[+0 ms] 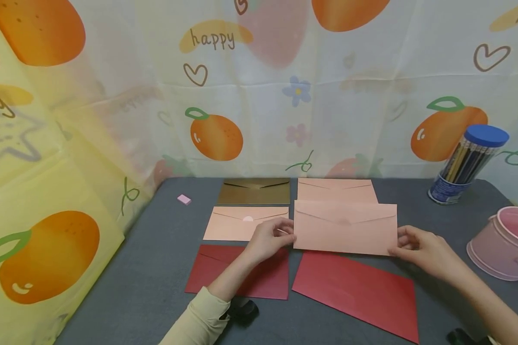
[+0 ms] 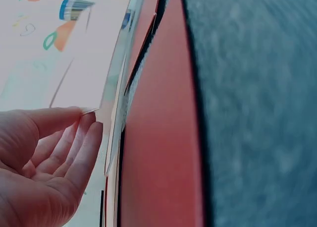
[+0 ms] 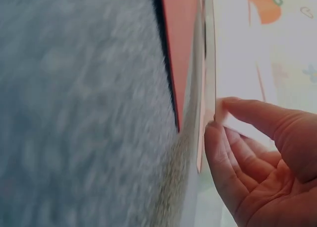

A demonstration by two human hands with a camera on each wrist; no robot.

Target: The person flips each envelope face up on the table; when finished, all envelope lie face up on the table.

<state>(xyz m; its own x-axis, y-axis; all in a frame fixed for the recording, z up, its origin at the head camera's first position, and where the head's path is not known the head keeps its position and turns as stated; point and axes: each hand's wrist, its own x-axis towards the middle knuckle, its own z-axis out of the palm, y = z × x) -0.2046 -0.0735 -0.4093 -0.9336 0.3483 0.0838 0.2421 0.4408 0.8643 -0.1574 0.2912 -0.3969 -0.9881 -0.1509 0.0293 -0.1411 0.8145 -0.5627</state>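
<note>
A pale pink envelope (image 1: 345, 232) is held up off the table, flap side showing, between the two hands. The left hand (image 1: 271, 239) pinches its left end between thumb and fingers. At the lower right corner, the right hand (image 1: 425, 251) pinches it the same way; the right wrist view shows the thumb and fingertips (image 3: 214, 125) meeting on the edge. Behind it lies another pink envelope (image 1: 334, 188), its lower part hidden. A red envelope (image 1: 362, 297) lies slanted below. Left of these are a brown envelope (image 1: 254, 194), a peach envelope (image 1: 230, 224) with a round white seal, and a dark red envelope (image 1: 263, 278).
A clear jar of pencils (image 1: 462, 165) with a blue lid stands at the back right. In front of it is a pink bucket (image 1: 494, 247). A small pink block (image 1: 183, 199) lies at the back left of the grey table (image 1: 142, 268). A fruit-printed cloth (image 1: 263, 115) hangs behind.
</note>
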